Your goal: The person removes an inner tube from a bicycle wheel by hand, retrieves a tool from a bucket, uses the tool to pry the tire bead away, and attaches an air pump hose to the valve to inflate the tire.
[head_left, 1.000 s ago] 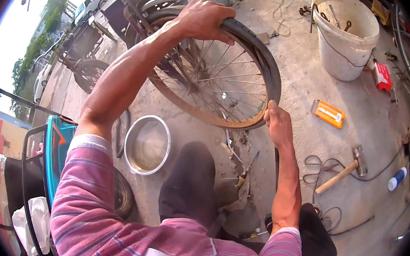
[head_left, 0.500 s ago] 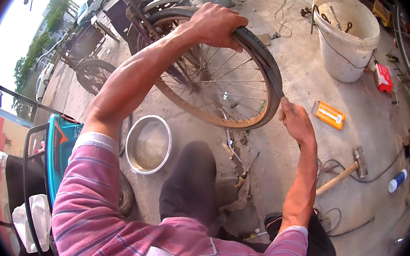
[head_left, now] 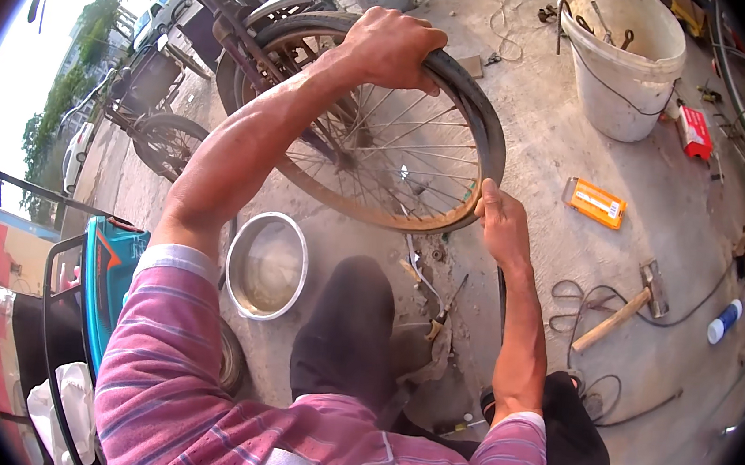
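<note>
A spoked bicycle wheel (head_left: 370, 157) stands in front of me, still on its rusty vehicle frame, a black tyre (head_left: 492, 141) around its dusty rim. My left hand (head_left: 395, 47) reaches over the top of the wheel, fingers wrapped round the tyre. My right hand (head_left: 505, 219) is closed on the tyre at the wheel's right side, thumb up against the rim. Along the inside of my right forearm runs a thin dark strip; where it joins is hidden by my hand. Near the top right, the tyre shows a doubled, folded-looking edge.
A white basin of water (head_left: 304, 266) sits left of my knee. Pliers (head_left: 441, 314) lie below the wheel. To the right are an orange packet (head_left: 596, 203), a hammer (head_left: 617, 318), cable, a blue-white bottle (head_left: 724, 322) and a white bucket of tools (head_left: 619, 99). A teal case (head_left: 108, 271) stands left.
My right hand has moved left and slightly down, close against the rim. The stretch of black rubber it pulled outward now lies nearer the wheel. My left hand keeps its hold.
</note>
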The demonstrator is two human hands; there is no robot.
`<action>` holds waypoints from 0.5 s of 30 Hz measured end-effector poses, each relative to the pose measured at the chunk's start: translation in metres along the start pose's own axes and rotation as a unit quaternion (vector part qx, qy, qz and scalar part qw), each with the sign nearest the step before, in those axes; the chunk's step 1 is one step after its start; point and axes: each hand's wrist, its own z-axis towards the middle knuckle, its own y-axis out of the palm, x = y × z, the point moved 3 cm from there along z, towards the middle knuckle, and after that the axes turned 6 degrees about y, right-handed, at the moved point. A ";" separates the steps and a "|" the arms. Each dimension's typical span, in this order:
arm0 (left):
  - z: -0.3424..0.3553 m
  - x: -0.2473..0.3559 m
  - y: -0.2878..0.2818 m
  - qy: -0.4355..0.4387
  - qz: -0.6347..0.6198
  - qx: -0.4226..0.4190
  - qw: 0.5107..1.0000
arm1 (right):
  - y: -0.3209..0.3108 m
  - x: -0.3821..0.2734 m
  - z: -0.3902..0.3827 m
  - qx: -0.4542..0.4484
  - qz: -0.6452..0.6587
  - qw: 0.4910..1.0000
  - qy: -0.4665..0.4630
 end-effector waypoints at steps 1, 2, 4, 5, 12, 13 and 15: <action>0.000 -0.002 -0.003 -0.002 -0.005 0.002 1.000 | -0.007 0.000 0.008 -0.021 -0.010 1.000 -0.013; 0.000 -0.005 -0.006 -0.005 -0.009 0.004 1.000 | -0.018 -0.004 0.017 -0.020 -0.008 1.000 -0.016; -0.005 -0.009 -0.005 0.001 -0.010 0.009 1.000 | -0.032 -0.029 0.028 -0.048 -0.118 0.991 -0.029; -0.006 -0.011 -0.004 0.008 -0.012 0.017 1.000 | -0.038 -0.037 0.035 -0.049 -0.118 0.991 -0.030; -0.006 -0.008 -0.004 0.015 -0.025 0.031 0.999 | -0.022 -0.032 0.030 -0.053 -0.100 0.994 -0.009; 0.000 -0.001 -0.005 0.024 -0.015 0.024 0.999 | -0.015 -0.018 0.026 -0.020 -0.079 0.997 -0.014; 0.004 0.010 -0.004 0.036 -0.005 0.012 0.999 | -0.001 -0.002 0.016 0.014 -0.052 0.998 -0.017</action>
